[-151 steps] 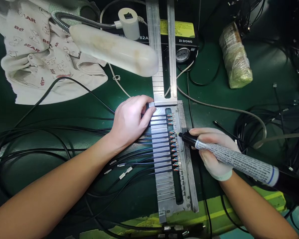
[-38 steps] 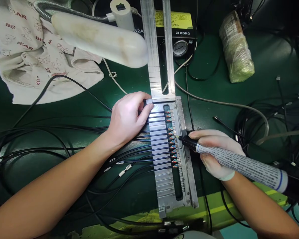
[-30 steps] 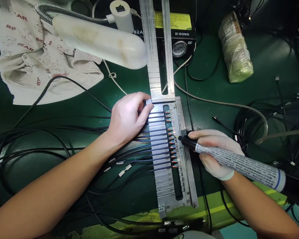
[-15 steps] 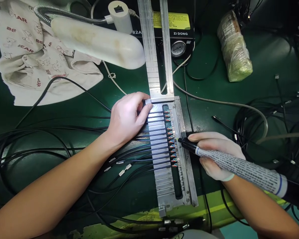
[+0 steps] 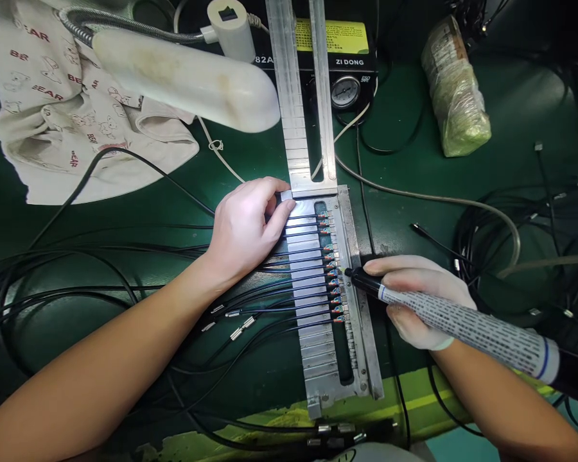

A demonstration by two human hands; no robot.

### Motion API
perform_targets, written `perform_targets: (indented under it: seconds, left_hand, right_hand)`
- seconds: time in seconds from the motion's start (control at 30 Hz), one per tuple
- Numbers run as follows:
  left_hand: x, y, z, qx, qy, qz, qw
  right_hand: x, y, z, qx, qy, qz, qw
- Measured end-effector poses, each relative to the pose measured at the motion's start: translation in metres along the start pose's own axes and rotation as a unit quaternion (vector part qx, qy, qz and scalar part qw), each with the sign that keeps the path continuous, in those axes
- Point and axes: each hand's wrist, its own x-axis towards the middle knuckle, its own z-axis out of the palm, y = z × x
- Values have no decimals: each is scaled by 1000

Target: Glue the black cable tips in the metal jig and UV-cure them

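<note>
A slotted metal jig lies on the bench, with several black cables laid in its grooves. Their ends, with small coloured wires and tiny metal connectors, line up along the right side. My left hand is closed on the jig's upper left corner, thumb on top, other fingers partly hidden. In my gloved right hand is a thick pen-shaped tool with a printed grey body and black front. Its narrow yellowish tip points left at the connectors near the row's middle; whether it touches them I cannot tell.
A hinged metal frame stands up from the jig's far end, before a black box with a gauge. A white lamp hangs at upper left over a printed cloth. Plastic-wrapped bundle and coiled cables lie right.
</note>
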Motion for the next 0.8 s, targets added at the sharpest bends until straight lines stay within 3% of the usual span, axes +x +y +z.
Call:
perform_targets:
  seconds: [0.8]
  left_hand:
    - [0, 0, 0, -1, 0, -2, 1000]
  right_hand:
    - [1, 3, 2, 2, 10, -20, 1000]
